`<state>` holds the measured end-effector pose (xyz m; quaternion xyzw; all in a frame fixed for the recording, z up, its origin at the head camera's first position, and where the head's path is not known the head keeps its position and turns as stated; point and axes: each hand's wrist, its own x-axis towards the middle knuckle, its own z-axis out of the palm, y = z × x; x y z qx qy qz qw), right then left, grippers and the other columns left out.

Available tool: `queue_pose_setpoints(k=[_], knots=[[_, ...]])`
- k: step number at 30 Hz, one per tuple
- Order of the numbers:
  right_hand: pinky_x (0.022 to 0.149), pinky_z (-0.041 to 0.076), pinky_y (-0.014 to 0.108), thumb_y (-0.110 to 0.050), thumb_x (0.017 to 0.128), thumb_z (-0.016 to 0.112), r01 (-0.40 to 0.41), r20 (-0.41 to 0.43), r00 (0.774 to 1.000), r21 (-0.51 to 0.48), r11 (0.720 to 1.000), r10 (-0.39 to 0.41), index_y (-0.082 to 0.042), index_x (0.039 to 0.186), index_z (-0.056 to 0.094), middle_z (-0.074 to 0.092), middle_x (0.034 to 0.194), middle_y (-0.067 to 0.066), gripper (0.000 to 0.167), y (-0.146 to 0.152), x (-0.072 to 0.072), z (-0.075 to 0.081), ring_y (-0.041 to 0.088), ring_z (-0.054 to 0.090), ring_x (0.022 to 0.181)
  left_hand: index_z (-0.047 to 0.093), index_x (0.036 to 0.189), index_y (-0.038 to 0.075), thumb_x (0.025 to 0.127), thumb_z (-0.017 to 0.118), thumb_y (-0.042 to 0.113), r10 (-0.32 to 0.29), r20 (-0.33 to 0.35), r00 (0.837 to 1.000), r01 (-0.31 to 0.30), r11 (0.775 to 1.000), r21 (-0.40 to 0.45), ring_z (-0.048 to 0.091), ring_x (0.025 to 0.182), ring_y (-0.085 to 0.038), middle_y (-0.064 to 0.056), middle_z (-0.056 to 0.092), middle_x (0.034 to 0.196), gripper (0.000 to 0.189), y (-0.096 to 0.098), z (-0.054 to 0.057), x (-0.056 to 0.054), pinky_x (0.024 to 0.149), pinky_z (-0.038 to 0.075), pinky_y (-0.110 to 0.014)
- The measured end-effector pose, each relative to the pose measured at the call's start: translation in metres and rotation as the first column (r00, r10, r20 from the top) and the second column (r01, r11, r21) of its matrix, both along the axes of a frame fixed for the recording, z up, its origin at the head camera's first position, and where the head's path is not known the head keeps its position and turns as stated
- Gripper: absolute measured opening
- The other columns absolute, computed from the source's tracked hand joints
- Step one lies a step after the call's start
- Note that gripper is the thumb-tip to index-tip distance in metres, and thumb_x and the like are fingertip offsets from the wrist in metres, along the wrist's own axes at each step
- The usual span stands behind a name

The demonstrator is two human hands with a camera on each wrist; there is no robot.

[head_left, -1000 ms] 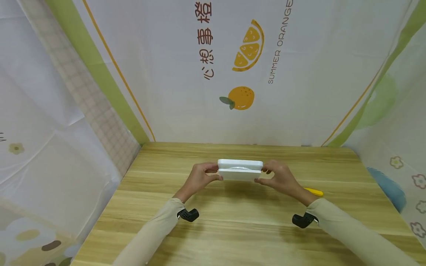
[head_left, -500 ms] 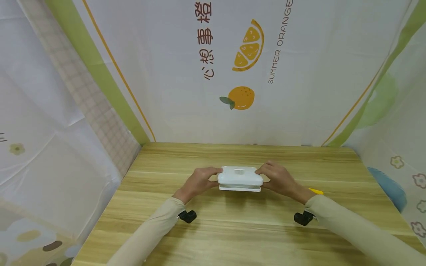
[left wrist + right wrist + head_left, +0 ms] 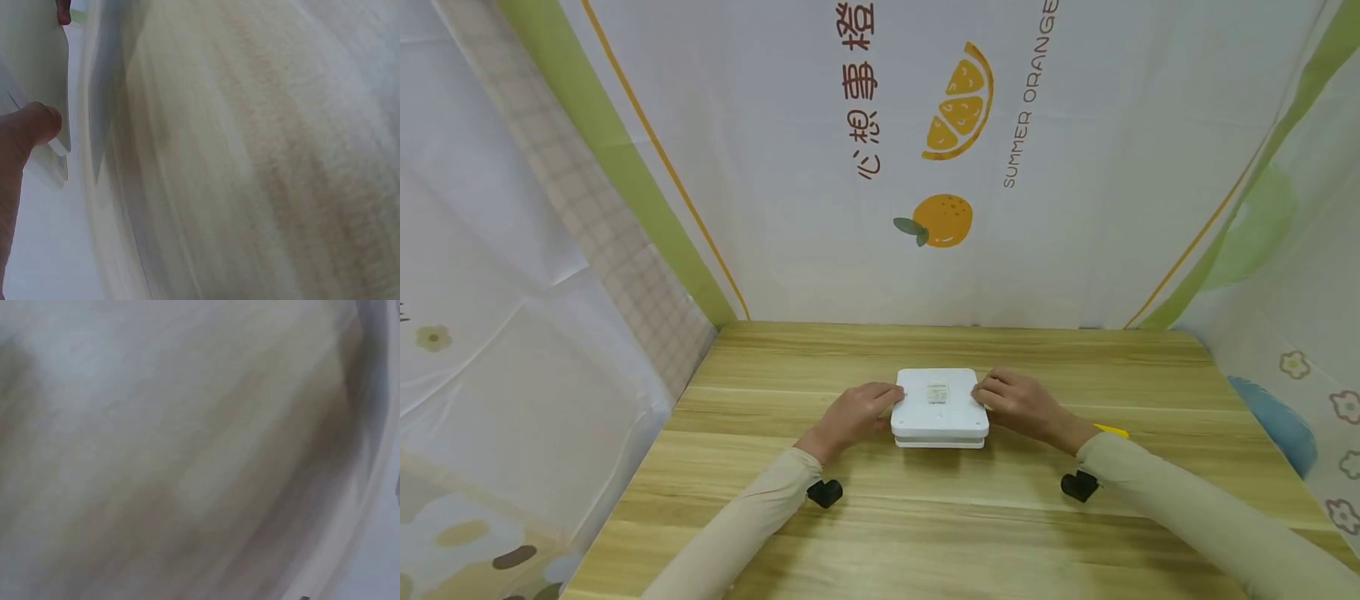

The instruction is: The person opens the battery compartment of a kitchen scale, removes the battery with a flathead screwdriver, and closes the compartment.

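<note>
White box has tipped — held between both hands.

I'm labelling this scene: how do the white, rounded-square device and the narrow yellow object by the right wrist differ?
The white device is broad and square; the yellow object's visible part is narrow. The left hand and right hand grip the device; the yellow object lies unheld on the wood-grain table.

Your right wrist camera took in mostly wooden tabletop, its pale and brown grain heavily blurred. Toward the far side, a grey shadow lay along the table's pale, curved edge. Beyond that edge you had a plain greyish-white surface; a dark speck near the edge was too small to identify.
</note>
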<state>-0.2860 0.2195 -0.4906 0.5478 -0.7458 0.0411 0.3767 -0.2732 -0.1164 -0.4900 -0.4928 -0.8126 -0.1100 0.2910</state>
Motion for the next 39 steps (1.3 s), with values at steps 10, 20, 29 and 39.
queue_pose_setpoints(k=[10, 20, 29, 39], knots=[[0.063, 0.062, 0.030, -0.011, 0.109, 0.049, -0.014, -0.011, 1.000, -0.007, 1.000, 0.014, -0.004, 0.093, 0.065, 0.070, 0.091, 0.007, 0.023, -0.004, -0.003, -0.013, 0.021, 0.065, 0.081, 0.068, 0.106, 0.003, 0.082, 0.087, 0.010, 0.022, -0.031, 0.999, -0.024, 0.997, -0.071, 0.071, 0.100, -0.022, -0.009, 0.072, 0.106, 0.032, 0.004, -0.006, -0.002, 0.085, 0.064, -0.029], [0.064, 0.058, 0.028, -0.018, 0.114, 0.028, 0.031, 0.004, 0.999, 0.068, 0.997, -0.032, -0.006, 0.091, 0.060, 0.067, 0.092, 0.006, 0.042, -0.005, 0.002, -0.020, 0.020, 0.062, 0.082, 0.066, 0.103, 0.005, 0.083, 0.086, 0.010, 0.045, -0.026, 0.999, -0.049, 0.985, -0.164, 0.070, 0.094, -0.018, -0.006, 0.072, 0.104, 0.029, 0.006, -0.009, -0.001, 0.078, 0.064, -0.025], [0.062, 0.059, 0.029, -0.009, 0.112, 0.033, 0.020, -0.014, 1.000, 0.076, 0.997, -0.019, -0.004, 0.090, 0.061, 0.067, 0.087, 0.006, 0.036, -0.005, 0.001, -0.025, 0.020, 0.061, 0.079, 0.065, 0.097, 0.007, 0.080, 0.087, 0.010, 0.000, -0.027, 1.000, -0.004, 0.990, -0.143, 0.070, 0.089, -0.016, -0.004, 0.072, 0.100, 0.028, 0.005, -0.009, -0.004, 0.074, 0.063, -0.024], [0.066, 0.061, 0.026, -0.005, 0.113, 0.018, 0.018, -0.080, 0.997, 0.163, 0.986, -0.005, -0.003, 0.093, 0.069, 0.070, 0.090, 0.005, 0.054, -0.003, 0.003, -0.020, 0.018, 0.062, 0.079, 0.076, 0.108, 0.002, 0.086, 0.079, 0.018, -0.002, 0.067, 0.998, 0.016, 0.980, -0.198, 0.075, 0.096, -0.020, -0.011, 0.077, 0.109, 0.027, 0.001, -0.001, -0.002, 0.086, 0.063, -0.026]])
